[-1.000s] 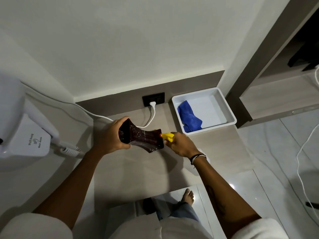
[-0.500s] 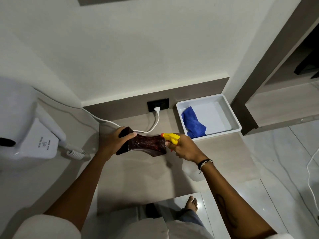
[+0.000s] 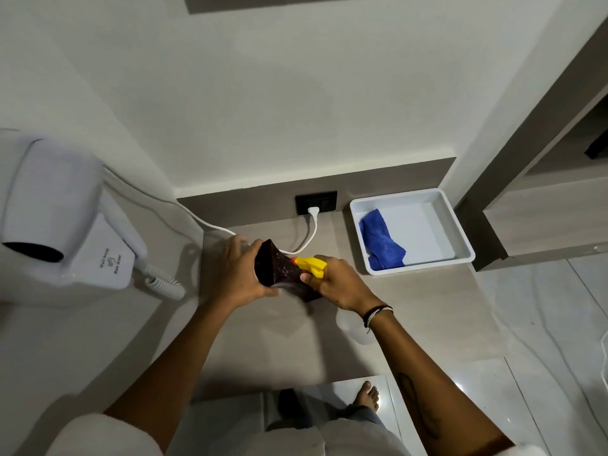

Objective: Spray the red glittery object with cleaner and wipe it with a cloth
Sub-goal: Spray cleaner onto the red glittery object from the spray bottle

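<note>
The left hand (image 3: 241,274) clasps one flared end of the stiff dark-red glittery object (image 3: 281,274), likely slick once wetted, while the right hand (image 3: 339,286) squeezes the yellow-headed spray bottle (image 3: 311,266).

Dim, flat light all round me. My arms shadow the counter (image 3: 427,301). Wide-angle bending warps the edges; floor tiles (image 3: 543,373) glare faintly.

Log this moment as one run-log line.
phase: spraying | left hand: holds red glittery object | right hand: spray bottle aimed at it | blue cloth: in white tray, untouched
</note>
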`<state>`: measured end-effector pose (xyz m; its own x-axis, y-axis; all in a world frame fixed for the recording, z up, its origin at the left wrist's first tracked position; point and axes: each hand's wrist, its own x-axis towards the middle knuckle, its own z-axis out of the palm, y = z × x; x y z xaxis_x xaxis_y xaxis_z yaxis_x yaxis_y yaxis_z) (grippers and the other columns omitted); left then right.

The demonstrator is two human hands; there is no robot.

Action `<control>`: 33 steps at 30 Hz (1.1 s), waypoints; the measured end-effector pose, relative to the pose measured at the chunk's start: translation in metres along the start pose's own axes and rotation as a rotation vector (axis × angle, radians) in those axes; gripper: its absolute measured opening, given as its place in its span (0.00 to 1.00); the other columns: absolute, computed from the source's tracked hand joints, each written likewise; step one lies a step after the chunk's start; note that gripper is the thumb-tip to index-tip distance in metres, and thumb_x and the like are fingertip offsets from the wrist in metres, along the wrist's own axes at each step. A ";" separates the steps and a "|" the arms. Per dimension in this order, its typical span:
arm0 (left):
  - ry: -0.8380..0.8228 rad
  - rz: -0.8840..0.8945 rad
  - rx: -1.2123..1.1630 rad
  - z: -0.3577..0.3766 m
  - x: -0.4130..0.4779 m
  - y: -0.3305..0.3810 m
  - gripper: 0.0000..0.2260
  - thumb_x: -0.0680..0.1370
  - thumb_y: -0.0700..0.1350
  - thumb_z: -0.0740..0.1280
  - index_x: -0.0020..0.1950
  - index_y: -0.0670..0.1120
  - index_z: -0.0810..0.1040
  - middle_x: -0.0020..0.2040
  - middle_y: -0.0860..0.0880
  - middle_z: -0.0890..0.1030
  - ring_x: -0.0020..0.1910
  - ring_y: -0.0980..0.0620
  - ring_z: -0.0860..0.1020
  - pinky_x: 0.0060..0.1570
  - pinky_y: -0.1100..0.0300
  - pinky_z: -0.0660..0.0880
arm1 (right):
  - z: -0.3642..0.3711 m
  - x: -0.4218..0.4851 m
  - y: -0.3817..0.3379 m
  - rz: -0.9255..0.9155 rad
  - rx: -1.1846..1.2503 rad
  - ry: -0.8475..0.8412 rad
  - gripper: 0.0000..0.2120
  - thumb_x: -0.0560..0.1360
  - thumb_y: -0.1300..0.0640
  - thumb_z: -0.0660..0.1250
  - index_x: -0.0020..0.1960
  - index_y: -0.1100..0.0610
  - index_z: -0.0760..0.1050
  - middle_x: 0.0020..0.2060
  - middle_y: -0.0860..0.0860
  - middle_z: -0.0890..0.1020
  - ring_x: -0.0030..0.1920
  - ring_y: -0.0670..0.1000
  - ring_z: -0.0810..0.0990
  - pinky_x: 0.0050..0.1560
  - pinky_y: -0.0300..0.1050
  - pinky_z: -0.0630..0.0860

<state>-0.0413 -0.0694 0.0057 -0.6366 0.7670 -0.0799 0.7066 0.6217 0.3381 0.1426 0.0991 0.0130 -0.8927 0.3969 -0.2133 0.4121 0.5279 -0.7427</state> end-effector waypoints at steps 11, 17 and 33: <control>-0.087 0.071 -0.107 -0.001 -0.005 0.024 0.50 0.63 0.51 0.87 0.81 0.43 0.68 0.75 0.46 0.74 0.71 0.44 0.75 0.62 0.64 0.66 | -0.008 -0.010 0.007 -0.034 0.106 -0.019 0.18 0.85 0.53 0.69 0.75 0.50 0.81 0.63 0.53 0.88 0.51 0.53 0.84 0.64 0.54 0.83; -0.109 0.055 -0.084 -0.001 0.001 0.016 0.54 0.61 0.57 0.87 0.82 0.46 0.67 0.75 0.47 0.74 0.73 0.44 0.75 0.68 0.53 0.73 | -0.009 -0.012 0.025 0.175 -0.089 -0.058 0.18 0.84 0.47 0.68 0.72 0.52 0.81 0.62 0.57 0.88 0.60 0.62 0.85 0.63 0.59 0.83; -0.150 -0.051 -0.279 0.004 -0.002 -0.010 0.53 0.66 0.65 0.81 0.85 0.56 0.59 0.76 0.45 0.75 0.72 0.42 0.76 0.68 0.43 0.78 | -0.004 -0.021 0.055 0.264 0.038 0.034 0.19 0.84 0.46 0.69 0.70 0.56 0.81 0.61 0.57 0.88 0.57 0.62 0.87 0.64 0.59 0.83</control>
<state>-0.0460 -0.0761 -0.0011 -0.6015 0.7639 -0.2338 0.5499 0.6082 0.5724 0.1846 0.1234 -0.0208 -0.7482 0.5427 -0.3818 0.6223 0.3744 -0.6874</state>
